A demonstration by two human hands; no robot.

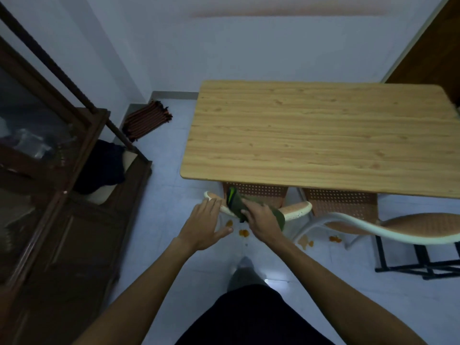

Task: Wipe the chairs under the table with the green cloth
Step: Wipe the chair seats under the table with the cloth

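Right hand (261, 221) was closed on the green cloth (237, 204), pressing it over the top rail of the left chair (297, 210) tucked under the table (321, 135). Left hand (205, 224) lay open, fingers at the rail's left end. Risk: the unsteadied chair might shift under pressure; orange bits on the floor (244, 232) could foul a dropped cloth.

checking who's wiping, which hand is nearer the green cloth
Right. The right hand presses on the green cloth; the left hand rests just left of it, open.
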